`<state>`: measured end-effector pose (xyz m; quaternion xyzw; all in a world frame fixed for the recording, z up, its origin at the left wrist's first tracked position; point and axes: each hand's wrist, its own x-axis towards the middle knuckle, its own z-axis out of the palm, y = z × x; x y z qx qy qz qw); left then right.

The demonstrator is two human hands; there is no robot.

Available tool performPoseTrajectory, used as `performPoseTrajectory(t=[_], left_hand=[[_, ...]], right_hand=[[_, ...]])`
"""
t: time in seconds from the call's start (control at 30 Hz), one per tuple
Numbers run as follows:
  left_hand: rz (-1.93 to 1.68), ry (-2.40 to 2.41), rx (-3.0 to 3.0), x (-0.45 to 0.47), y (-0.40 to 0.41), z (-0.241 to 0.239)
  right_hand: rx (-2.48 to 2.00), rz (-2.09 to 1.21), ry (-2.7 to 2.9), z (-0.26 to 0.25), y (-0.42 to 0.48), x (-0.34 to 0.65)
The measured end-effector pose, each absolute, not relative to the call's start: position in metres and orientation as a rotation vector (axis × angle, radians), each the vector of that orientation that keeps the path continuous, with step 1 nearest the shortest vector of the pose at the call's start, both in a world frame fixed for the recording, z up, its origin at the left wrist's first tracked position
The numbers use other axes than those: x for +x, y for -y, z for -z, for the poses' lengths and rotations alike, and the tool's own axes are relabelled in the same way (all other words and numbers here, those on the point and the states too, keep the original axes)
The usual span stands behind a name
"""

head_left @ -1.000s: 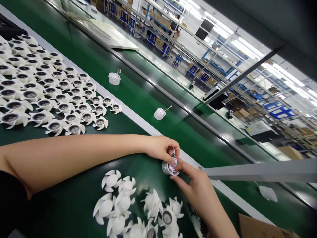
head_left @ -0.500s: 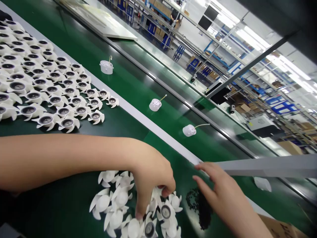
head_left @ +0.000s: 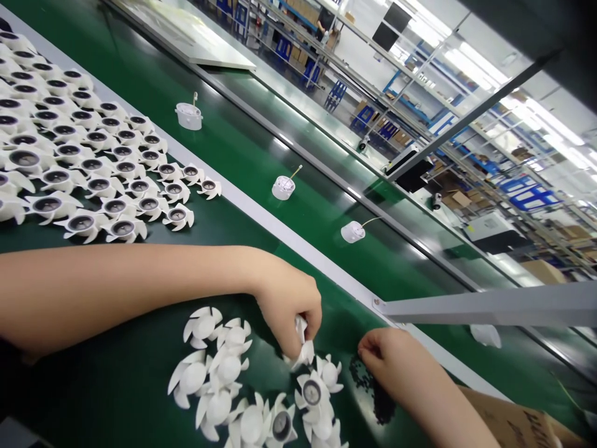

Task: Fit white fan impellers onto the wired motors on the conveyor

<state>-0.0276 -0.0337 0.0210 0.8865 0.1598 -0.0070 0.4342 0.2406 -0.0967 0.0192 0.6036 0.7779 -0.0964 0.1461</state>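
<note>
My left hand (head_left: 286,305) is closed on a white plastic fan blade (head_left: 303,351), lifting it from a loose pile of white fan blades (head_left: 242,386) on the green mat. My right hand (head_left: 389,358) is curled with its fingertips pinched over a heap of small black parts (head_left: 373,392) just right of the pile. What the fingers hold is too small to make out. Three white round housings with wires lie on the green conveyor belt beyond the grey rail, the nearest one (head_left: 352,232) up and right of my hands.
Rows of several fan blades with dark hubs (head_left: 84,162) cover the mat at left. A grey metal bar (head_left: 489,305) juts in from the right. A cardboard box (head_left: 517,423) sits at bottom right. Shelving and boxes stand beyond the belt.
Both hands let go of the white housing, which now lies on the belt and drifts left. My left hand dropped to the pile and took a blade. My right hand moved down to the black parts.
</note>
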Motion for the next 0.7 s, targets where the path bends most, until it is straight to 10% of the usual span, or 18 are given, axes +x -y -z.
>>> performPoseTrajectory(t=[0.37, 0.7], left_hand=[[-0.466, -0.415, 2.094, -0.019, 0.016, 0.013], [-0.466, -0.524, 2.315, -0.014, 0.014, 0.025]], right_hand=[[1.739, -0.211, -2.175, 0.008, 0.099, 0.234], [1.740, 0.837, -2.653, -0.023, 0.083, 0.190]])
